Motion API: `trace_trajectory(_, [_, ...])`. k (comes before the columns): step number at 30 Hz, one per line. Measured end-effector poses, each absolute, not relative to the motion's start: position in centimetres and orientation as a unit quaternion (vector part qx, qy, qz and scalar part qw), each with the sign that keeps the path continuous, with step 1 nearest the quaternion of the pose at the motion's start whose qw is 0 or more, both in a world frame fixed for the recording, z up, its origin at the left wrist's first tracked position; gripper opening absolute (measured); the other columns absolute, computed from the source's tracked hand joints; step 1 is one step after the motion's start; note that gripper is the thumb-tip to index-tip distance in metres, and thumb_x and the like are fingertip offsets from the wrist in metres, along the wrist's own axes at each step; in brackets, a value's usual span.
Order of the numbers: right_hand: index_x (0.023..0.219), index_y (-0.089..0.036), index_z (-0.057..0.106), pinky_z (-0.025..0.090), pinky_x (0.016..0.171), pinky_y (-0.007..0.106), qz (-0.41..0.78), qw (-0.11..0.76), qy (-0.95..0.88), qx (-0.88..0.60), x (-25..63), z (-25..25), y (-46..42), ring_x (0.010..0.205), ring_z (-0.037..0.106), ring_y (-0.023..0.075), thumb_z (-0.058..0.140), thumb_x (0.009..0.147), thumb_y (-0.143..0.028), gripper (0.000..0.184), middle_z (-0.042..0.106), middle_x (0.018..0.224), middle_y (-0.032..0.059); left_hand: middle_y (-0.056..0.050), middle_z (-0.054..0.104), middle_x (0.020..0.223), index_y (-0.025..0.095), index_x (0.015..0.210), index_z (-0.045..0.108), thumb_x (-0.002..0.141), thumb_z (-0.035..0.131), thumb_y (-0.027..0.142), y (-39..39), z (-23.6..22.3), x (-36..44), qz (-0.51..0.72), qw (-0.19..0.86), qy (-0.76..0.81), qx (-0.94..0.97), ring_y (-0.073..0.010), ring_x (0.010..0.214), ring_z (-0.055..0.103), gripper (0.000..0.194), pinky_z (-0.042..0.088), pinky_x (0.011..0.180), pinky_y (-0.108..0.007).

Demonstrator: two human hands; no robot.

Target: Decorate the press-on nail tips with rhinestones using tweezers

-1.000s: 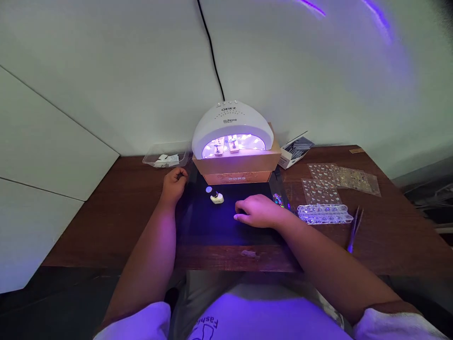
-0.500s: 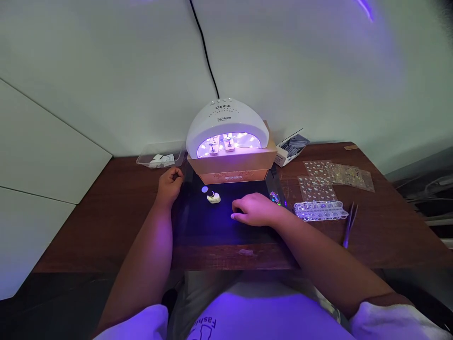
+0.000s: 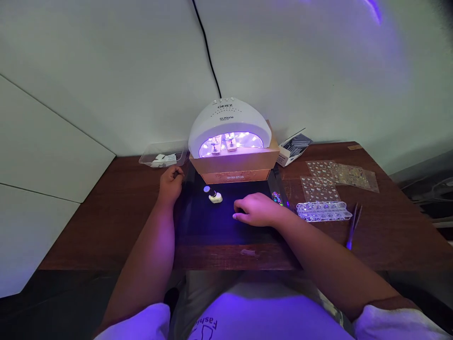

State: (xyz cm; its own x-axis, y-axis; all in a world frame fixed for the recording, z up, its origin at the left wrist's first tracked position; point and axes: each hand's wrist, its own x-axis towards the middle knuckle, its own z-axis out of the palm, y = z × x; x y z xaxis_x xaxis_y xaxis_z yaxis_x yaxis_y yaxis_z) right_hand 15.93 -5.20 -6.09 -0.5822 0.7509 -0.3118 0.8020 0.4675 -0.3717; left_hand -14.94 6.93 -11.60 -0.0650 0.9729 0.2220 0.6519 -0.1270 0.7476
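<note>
A white domed nail lamp glows violet on a cardboard box at the back of the brown table; small stands sit inside it. My left hand rests curled in a loose fist at the left edge of a dark mat. On the mat lies my right hand, palm down with fingers curled under. Between the hands stands a small nail stand with a pale base.
A clear tray sits at the back left, an open box of dark sachets at the back right. Sticker sheets, a clear bead case and tweezers lie on the right. A black cable runs up the wall.
Only the view has shifted slightly; both hands and the things on the table stay where they were.
</note>
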Motion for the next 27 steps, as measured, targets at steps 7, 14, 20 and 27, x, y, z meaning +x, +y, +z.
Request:
trace_trajectory(7, [0.110, -0.024, 0.068, 0.037, 0.072, 0.029, -0.247, 0.052, 0.854, 0.454, 15.94, -5.95, -5.25, 0.097, 0.068, 0.0217, 0.048, 0.098, -0.047, 0.033, 0.076, 0.103, 0.0063, -0.005, 0.067, 0.102, 0.013, 0.109, 0.064, 0.097, 0.062, 0.039, 7.14, -12.03, -15.22, 0.389, 0.223, 0.614, 0.649, -0.0150, 0.086, 0.065, 0.029, 0.059, 0.075, -0.032])
trace_trajectory(14, [0.109, -0.024, 0.068, 0.036, 0.070, 0.029, -0.247, 0.052, 0.853, 0.456, 15.90, -5.94, -5.25, 0.096, 0.069, 0.0218, 0.049, 0.097, -0.048, 0.033, 0.076, 0.102, 0.0067, -0.005, 0.067, 0.102, 0.013, 0.108, 0.064, 0.097, 0.061, 0.040, 6.86, -11.63, -15.04, 0.388, 0.212, 0.606, 0.661, -0.0159, 0.088, 0.066, 0.029, 0.058, 0.079, -0.035])
trace_trajectory(20, [0.109, -0.024, 0.068, 0.035, 0.069, 0.029, -0.249, 0.049, 0.854, 0.454, 15.91, -5.95, -5.23, 0.096, 0.069, 0.0217, 0.049, 0.097, -0.047, 0.032, 0.076, 0.102, 0.0065, -0.006, 0.067, 0.105, 0.013, 0.109, 0.065, 0.097, 0.061, 0.040, 6.83, -11.46, -14.88, 0.381, 0.208, 0.609, 0.664, -0.0171, 0.092, 0.066, 0.030, 0.058, 0.082, -0.037])
trace_trajectory(27, [0.109, -0.024, 0.068, 0.036, 0.069, 0.029, -0.248, 0.047, 0.853, 0.457, 15.88, -6.04, -5.27, 0.096, 0.069, 0.0217, 0.049, 0.098, -0.048, 0.032, 0.076, 0.103, 0.0064, -0.007, 0.067, 0.107, 0.013, 0.111, 0.064, 0.096, 0.062, 0.040, 6.95, -11.50, -14.90, 0.373, 0.205, 0.614, 0.665, -0.0177, 0.094, 0.066, 0.030, 0.058, 0.084, -0.038])
